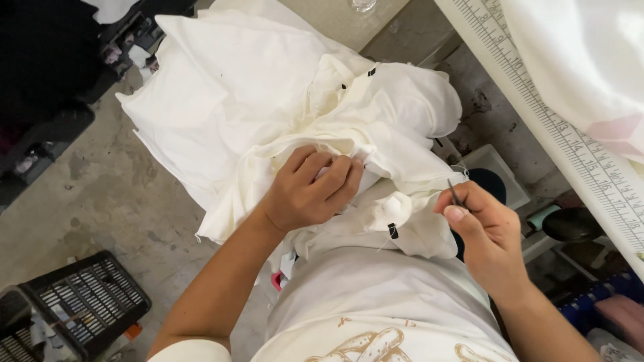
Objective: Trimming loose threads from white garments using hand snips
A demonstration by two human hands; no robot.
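Head view, looking down: a heap of white cloth (268,100) lies on the person's lap and spills over the concrete floor (100,194). The left hand (310,191) is clenched on a fold of this cloth near the middle of the heap. The right hand (486,234), just beside the heap's right edge, pinches a thin metal snipping tool (455,194) between thumb and fingers, point upward. A black crate (87,302) stands lower left; a table edge with a ruler (570,134) runs along the upper right.
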